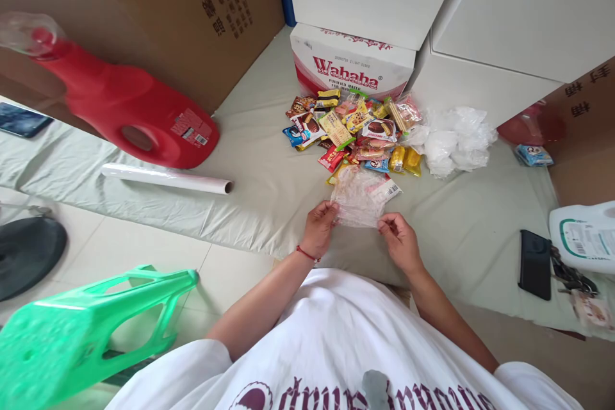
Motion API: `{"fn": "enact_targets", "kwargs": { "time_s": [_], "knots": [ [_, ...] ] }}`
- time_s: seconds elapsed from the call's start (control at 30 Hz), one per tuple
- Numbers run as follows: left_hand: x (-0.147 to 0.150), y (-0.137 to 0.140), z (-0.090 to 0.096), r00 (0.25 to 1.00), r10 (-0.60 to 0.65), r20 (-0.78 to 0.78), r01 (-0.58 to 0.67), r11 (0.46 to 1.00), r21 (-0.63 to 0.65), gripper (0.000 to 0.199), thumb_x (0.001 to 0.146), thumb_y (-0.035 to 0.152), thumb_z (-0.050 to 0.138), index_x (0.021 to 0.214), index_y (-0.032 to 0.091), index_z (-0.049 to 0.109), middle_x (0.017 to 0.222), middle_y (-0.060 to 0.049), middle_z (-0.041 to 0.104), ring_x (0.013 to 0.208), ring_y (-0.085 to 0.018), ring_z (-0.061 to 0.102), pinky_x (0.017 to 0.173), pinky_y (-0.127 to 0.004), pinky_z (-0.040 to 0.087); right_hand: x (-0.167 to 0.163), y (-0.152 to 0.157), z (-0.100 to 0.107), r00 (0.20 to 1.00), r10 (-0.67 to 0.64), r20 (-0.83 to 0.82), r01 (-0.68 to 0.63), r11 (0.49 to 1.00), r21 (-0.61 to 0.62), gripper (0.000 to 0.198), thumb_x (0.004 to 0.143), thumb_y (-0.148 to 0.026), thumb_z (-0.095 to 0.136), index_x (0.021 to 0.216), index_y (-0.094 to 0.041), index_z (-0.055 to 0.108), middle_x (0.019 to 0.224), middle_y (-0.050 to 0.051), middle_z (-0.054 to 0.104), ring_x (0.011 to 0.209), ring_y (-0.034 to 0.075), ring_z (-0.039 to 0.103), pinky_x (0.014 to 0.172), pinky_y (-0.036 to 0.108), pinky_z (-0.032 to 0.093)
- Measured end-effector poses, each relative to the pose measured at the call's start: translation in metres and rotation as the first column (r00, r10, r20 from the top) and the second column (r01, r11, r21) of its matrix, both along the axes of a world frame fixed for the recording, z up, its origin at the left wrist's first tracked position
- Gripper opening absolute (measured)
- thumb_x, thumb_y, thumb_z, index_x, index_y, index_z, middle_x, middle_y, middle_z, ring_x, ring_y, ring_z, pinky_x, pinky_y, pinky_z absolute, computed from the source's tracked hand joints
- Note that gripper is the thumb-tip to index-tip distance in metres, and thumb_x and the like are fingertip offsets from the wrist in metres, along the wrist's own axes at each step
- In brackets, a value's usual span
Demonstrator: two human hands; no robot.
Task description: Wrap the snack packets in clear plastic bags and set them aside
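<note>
A clear, crinkled plastic bag point(358, 198) is stretched between my two hands, just in front of a heap of wrapped snacks point(355, 125). My left hand point(321, 227), with a red cord at the wrist, pinches the bag's left edge. Its right corner is pinched by my right hand point(398, 240). Through and behind the film I see a few packets, one with a barcode. To the right of the heap lies a pile of bundled clear plastic bags point(454, 141). Whether anything is inside the bag I hold, I cannot tell.
Behind the snacks stands a white Wahaha carton point(353, 64). On the left are a red jug point(139, 109) and a white roll point(168, 179). A phone point(535, 264) and a white bottle point(586, 237) lie right. A green stool point(96, 327) is on the floor.
</note>
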State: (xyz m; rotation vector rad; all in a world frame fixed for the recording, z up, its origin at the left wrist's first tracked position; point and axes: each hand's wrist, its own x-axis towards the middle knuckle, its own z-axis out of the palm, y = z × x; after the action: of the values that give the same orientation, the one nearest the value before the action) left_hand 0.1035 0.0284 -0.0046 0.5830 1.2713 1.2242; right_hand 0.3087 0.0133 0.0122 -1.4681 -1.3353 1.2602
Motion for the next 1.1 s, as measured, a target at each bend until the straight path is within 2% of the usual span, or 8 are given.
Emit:
{"fn": "enact_targets", "kwargs": {
  "time_s": [0.13, 0.3, 0.4, 0.5, 0.6, 0.73, 0.97, 1.1],
  "knots": [
    [0.001, -0.005, -0.001, 0.994, 0.0, 0.108, -0.001, 1.0, 0.011, 0.042, 0.071, 0.056, 0.08, 0.08, 0.021, 0.058, 0.074, 0.004, 0.052, 0.067, -0.009, 0.049, 0.063, -0.023, 0.043, 0.008, 0.001, -0.003, 0.968, -0.048, -0.245, -0.013, 0.97, -0.242, 0.046, 0.08, -0.067, 0.075, 0.101, -0.026, 0.069, 0.092, 0.003, 0.07, 0.084, 0.02, 0.064, 0.077, 0.033, 0.056],
    [0.006, -0.012, -0.006, 0.992, -0.109, 0.057, 0.107, 0.993, 0.038, 0.044, 0.076, 0.06, 0.076, 0.081, 0.021, 0.058, 0.068, 0.006, 0.048, 0.059, -0.008, 0.044, 0.056, -0.022, 0.039, -0.001, 0.027, -0.009, 0.917, -0.197, -0.348, 0.079, 0.942, -0.326, 0.056, 0.07, -0.06, 0.085, 0.109, -0.025, 0.065, 0.098, 0.004, 0.07, 0.083, 0.018, 0.063, 0.068, 0.028, 0.053],
    [0.003, -0.013, -0.009, 0.999, -0.045, 0.02, 0.046, 0.998, -0.04, 0.049, 0.074, 0.065, 0.075, 0.079, 0.022, 0.053, 0.062, 0.009, 0.041, 0.05, -0.006, 0.034, 0.046, -0.021, 0.028, -0.007, 0.038, -0.013, 0.956, -0.207, -0.211, 0.161, 0.964, -0.213, 0.048, 0.068, -0.056, 0.084, 0.097, -0.023, 0.064, 0.083, 0.001, 0.063, 0.072, 0.016, 0.054, 0.062, 0.028, 0.049],
    [0.002, -0.015, -0.01, 1.0, 0.021, -0.02, -0.022, 0.998, -0.057, 0.052, 0.073, 0.067, 0.075, 0.079, 0.022, 0.05, 0.06, 0.01, 0.035, 0.048, -0.006, 0.027, 0.044, -0.021, 0.023, -0.015, 0.033, -0.007, 0.956, -0.292, 0.034, 0.285, 0.949, 0.137, 0.041, 0.077, -0.05, 0.078, 0.106, -0.024, 0.065, 0.099, 0.005, 0.063, 0.082, 0.019, 0.054, 0.076, 0.034, 0.052],
    [0.003, -0.017, -0.007, 1.0, 0.026, 0.005, -0.026, 1.0, -0.018, 0.052, 0.076, 0.069, 0.073, 0.083, 0.022, 0.052, 0.062, 0.009, 0.039, 0.049, -0.007, 0.031, 0.046, -0.023, 0.028, -0.029, 0.018, 0.003, 0.993, -0.062, 0.098, 0.034, 0.964, 0.266, 0.031, 0.08, -0.042, 0.079, 0.106, -0.027, 0.069, 0.1, 0.005, 0.064, 0.085, 0.02, 0.057, 0.084, 0.036, 0.051],
    [0.004, -0.017, -0.002, 0.996, -0.039, 0.082, 0.038, 0.999, 0.012, 0.06, 0.071, 0.074, 0.076, 0.092, 0.022, 0.054, 0.066, 0.008, 0.047, 0.05, -0.006, 0.037, 0.046, -0.023, 0.03, -0.052, 0.008, -0.001, 0.943, 0.316, -0.102, -0.309, 0.948, 0.081, 0.023, 0.08, -0.043, 0.081, 0.094, -0.027, 0.072, 0.091, 0.003, 0.069, 0.084, 0.02, 0.062, 0.078, 0.033, 0.051],
    [-0.02, -0.013, 0.0, 0.957, -0.102, 0.272, 0.118, 0.992, -0.043, 0.068, 0.057, 0.06, 0.092, 0.101, 0.022, 0.057, 0.057, 0.015, 0.035, 0.042, -0.002, 0.022, 0.042, -0.019, 0.021, -0.041, 0.012, -0.011, 0.925, -0.063, -0.375, 0.017, 0.992, -0.125, 0.034, 0.075, -0.053, 0.083, 0.08, -0.024, 0.066, 0.073, -0.002, 0.061, 0.067, 0.014, 0.054, 0.069, 0.028, 0.049],
    [-0.037, -0.016, -0.005, 0.996, 0.047, 0.08, -0.04, 0.995, -0.091, 0.055, 0.06, 0.056, 0.09, 0.086, 0.02, 0.058, 0.062, 0.011, 0.045, 0.043, -0.002, 0.028, 0.041, -0.02, 0.019, -0.006, -0.002, -0.005, 0.872, -0.24, -0.427, 0.155, 0.962, -0.224, 0.04, 0.072, -0.054, 0.086, 0.084, -0.025, 0.062, 0.083, -0.001, 0.066, 0.076, 0.014, 0.059, 0.072, 0.028, 0.053]
  ]
}}
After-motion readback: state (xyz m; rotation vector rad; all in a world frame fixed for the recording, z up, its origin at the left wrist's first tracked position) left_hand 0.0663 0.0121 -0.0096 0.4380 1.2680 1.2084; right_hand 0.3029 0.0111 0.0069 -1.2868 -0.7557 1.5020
